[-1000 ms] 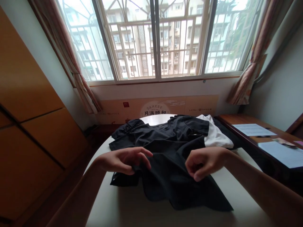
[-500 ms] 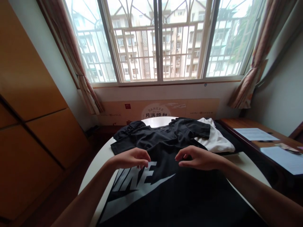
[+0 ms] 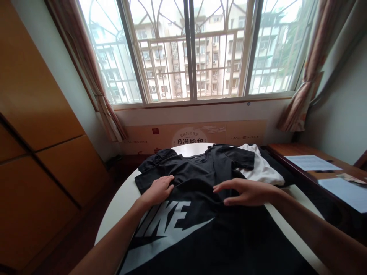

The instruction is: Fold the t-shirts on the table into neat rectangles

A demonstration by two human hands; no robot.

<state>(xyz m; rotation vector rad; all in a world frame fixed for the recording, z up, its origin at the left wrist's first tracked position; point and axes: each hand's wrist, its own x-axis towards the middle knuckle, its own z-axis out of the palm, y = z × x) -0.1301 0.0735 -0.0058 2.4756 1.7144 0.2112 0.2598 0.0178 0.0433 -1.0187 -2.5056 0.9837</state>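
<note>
A black T-shirt (image 3: 197, 183) with a large grey "NIKE" print and swoosh lies spread over a round white table, its collar toward the window. My left hand (image 3: 160, 188) rests palm down on the shirt's left chest, above the lettering, fingers stretched out. My right hand (image 3: 243, 191) is over the right chest, thumb and fingers apart with nothing between them; whether it touches the cloth I cannot tell. Wrinkles run across the fabric between the hands. The shirt's lower part runs out of the bottom of the view.
Beyond the left sleeve lies a bunched black garment (image 3: 157, 158). A white garment (image 3: 262, 168) sits by the right sleeve. The white table (image 3: 113, 217) shows at both sides. At right, a wooden desk (image 3: 276, 151) bears papers (image 3: 312, 163); orange cabinets (image 3: 60, 168) stand left.
My left hand has turned palm down and flattened onto the shirt, its fingers reaching farther up. My right hand has opened a little wider. The chest fabric has shifted slightly.
</note>
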